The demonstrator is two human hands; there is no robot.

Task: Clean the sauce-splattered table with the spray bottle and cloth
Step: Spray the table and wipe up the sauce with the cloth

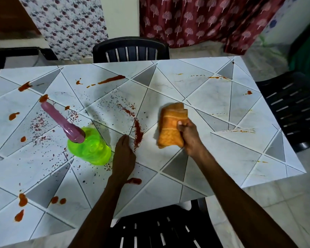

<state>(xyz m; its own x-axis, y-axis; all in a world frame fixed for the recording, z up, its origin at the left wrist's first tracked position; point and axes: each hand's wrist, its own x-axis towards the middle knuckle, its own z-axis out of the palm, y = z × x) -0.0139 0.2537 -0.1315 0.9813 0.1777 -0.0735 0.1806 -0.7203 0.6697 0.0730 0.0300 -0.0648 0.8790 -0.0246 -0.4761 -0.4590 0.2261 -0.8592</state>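
Note:
A folded orange cloth (172, 120) lies on the white and grey patterned table (222, 97), right of centre; my right hand (188, 135) grips its near right edge. My left hand (123, 156) rests flat on the tabletop with straight fingers, just right of the green spray bottle (93, 147) with a pink trigger head (61, 120), which stands left of centre. Red sauce smears (111, 79) and dark red flecks (138, 133) cover the left and middle of the table. A sauce blob (134, 180) lies beside my left wrist.
Black plastic chairs stand at the far side (131, 49), the right side (293, 108) and the near side (159, 228) of the table. Faint orange streaks (217, 77) mark the right half. Curtains (204, 20) hang behind.

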